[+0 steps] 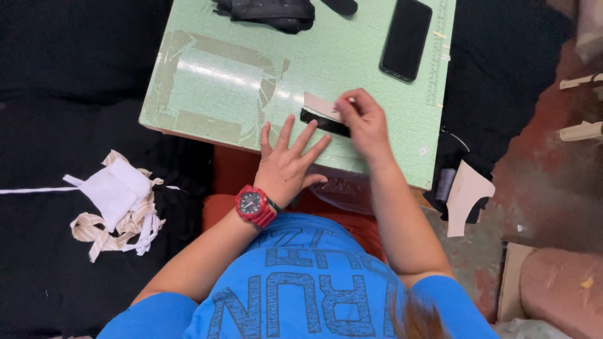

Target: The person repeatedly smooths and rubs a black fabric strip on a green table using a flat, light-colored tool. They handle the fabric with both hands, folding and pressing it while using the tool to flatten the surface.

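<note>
**Strip work at the mat's near edge**

Here, in the head view, I am watching the left hand (287, 164) pressing flat on the green cutting mat (220, 75), fingers spread, beside the black strip (323, 122). The right hand (364, 122) is pinching a tan card piece (319, 104) lying over that strip. The strip is sitting near the mat's edge; I judge it could be slipping off if the pinch shifts. The right fingertips are hiding whatever small tool they may be holding.
</note>
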